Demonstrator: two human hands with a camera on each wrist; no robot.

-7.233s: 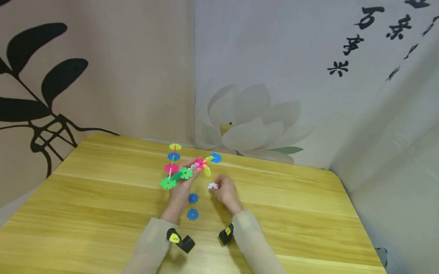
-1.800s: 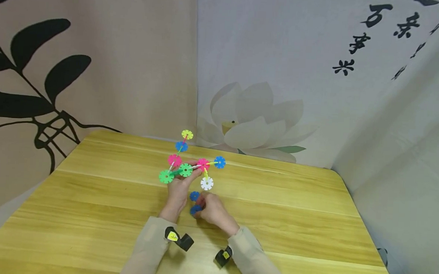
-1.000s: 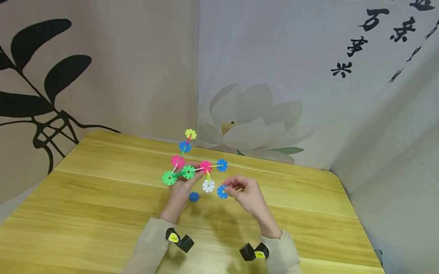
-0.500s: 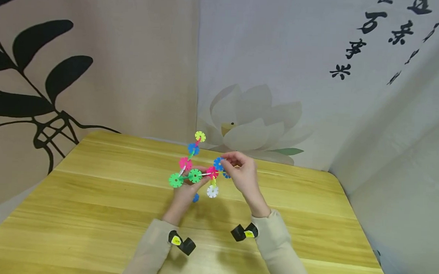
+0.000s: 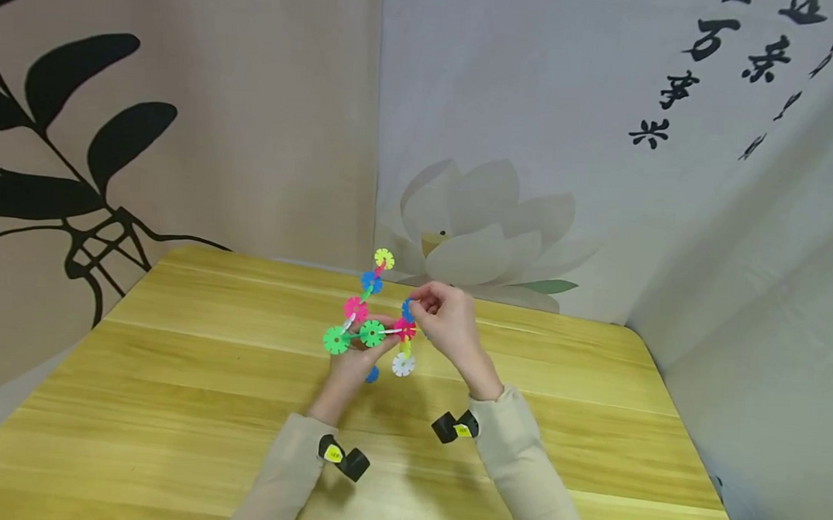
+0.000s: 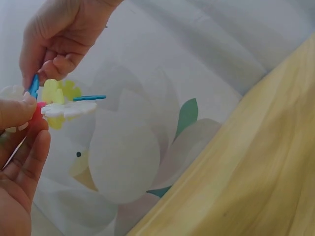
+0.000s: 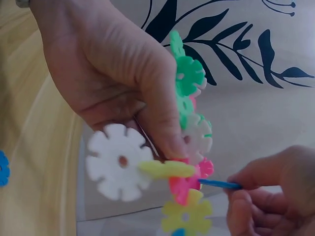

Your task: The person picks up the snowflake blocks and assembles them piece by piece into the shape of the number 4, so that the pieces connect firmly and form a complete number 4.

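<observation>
My left hand [image 5: 345,373] holds a chain of interlocking snowflake discs above the table, with its thumb and fingers at the pink disc [image 7: 183,189]. Green discs [image 5: 336,339] lead left to a branch topped by a yellow disc [image 5: 385,259]. Below the pink disc hangs a white disc [image 7: 119,162], joined through a yellow one [image 7: 170,169]. Between thumb and fingertips my right hand [image 5: 451,327] pinches a blue snowflake disc [image 7: 220,184], its edge against the pink disc. Whether it is slotted in cannot be seen. Another blue disc [image 6: 89,98] sits on the chain's far branch.
One loose blue disc [image 5: 373,374] lies on the wooden table [image 5: 241,438], partly behind my left hand. A printed curtain [image 5: 505,140] hangs behind the table. Each sleeve carries a black wrist camera [image 5: 343,458].
The white disc went from my right hand onto the chain. My right hand then picked a blue disc off the table and brought it up to the pink disc. The chain shifted slightly right.
</observation>
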